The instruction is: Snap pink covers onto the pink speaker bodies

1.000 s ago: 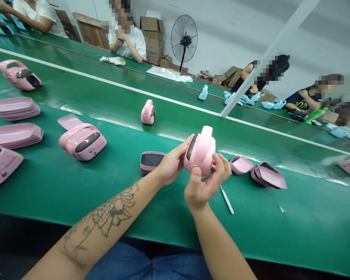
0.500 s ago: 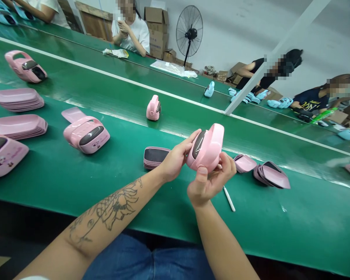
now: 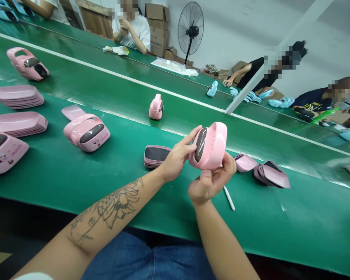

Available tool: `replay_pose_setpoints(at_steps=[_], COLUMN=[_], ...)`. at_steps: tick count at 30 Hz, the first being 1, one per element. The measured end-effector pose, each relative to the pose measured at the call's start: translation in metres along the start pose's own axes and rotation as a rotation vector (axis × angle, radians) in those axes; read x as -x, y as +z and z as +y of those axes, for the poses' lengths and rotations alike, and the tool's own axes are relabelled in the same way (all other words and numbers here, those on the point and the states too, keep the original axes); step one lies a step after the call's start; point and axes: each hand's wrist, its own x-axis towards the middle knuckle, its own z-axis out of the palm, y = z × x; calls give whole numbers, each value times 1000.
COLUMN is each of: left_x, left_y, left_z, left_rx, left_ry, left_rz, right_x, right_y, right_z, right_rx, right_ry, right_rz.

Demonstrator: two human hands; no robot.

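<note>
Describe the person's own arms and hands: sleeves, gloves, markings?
The left forearm has a dark line tattoo of a large flower on a stem; the right forearm shows no marking. The left hand and right hand are bare: no gloves, sleeves, watch or rings visible. Blue jeans show below.

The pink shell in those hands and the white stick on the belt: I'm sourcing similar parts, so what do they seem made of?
The pink shell looks like moulded plastic: glossy, with smooth curves and bright highlights. Its dark oval panel is also shiny, perhaps plastic or glass. The white stick may be matte plastic, but it is too small to tell.
</note>
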Motion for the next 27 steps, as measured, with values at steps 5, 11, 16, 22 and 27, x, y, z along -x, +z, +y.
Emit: replay_pose_setpoints(at_steps=[5, 11, 16, 22, 27], left_x=[1, 2, 3, 0, -14], left_y=[-3, -6, -5, -7, -57], left_z=[-4, -8, -7, 21, 61], left_rx=[-87, -107, -309, -862, -1031], left_ry=[50, 47, 88, 274, 320], left_rz=[-1, -13, 27, 153, 342], right_x=[0, -1, -9, -86, -139], right_y=[2, 3, -9, 18, 75], right_z=[2, 3, 2, 63, 128], right_rx=[-47, -42, -71, -79, 66], right_ry=[25, 39, 100, 585, 584], right_rz=[22, 51, 25, -211, -338])
